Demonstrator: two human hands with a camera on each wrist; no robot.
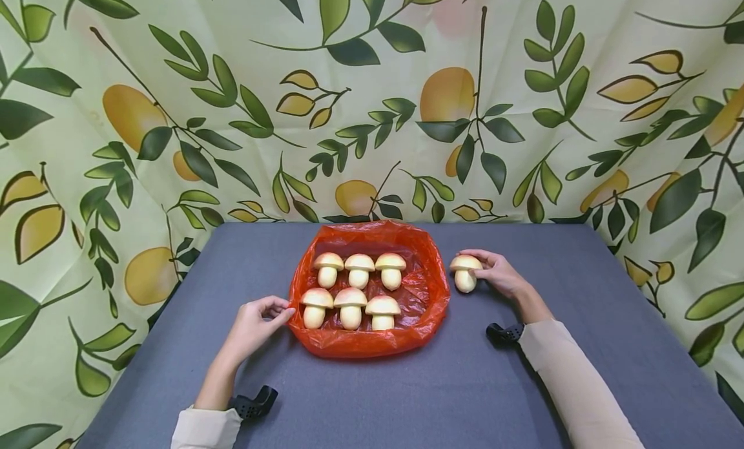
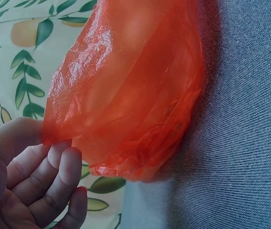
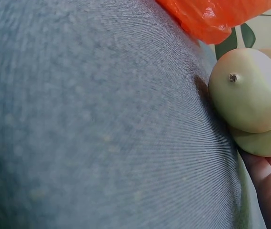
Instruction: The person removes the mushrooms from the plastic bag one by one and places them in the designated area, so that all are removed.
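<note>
A red plastic bag [image 1: 372, 347], its mouth spread wide, sits on the grey cloth. Several toy mushrooms [image 1: 351, 307] with pale stems and yellowish caps lie inside it in two rows. My left hand [image 1: 256, 326] pinches the bag's left rim between thumb and fingers; the left wrist view shows the red film [image 2: 125, 95] held at its edge. To the right of the bag, my right hand [image 1: 501, 272] grips another mushroom [image 1: 465, 274] by its cap and side. In the right wrist view that mushroom's rounded stem end [image 3: 249, 90] faces the camera, close by the cloth.
The grey cloth-covered table [image 1: 372, 404] extends around the bag on all sides. Behind it hangs a curtain [image 1: 372, 113] printed with leaves and orange fruit. A black wrist device [image 1: 256, 404] shows at the left wrist, and another [image 1: 503, 333] at the right.
</note>
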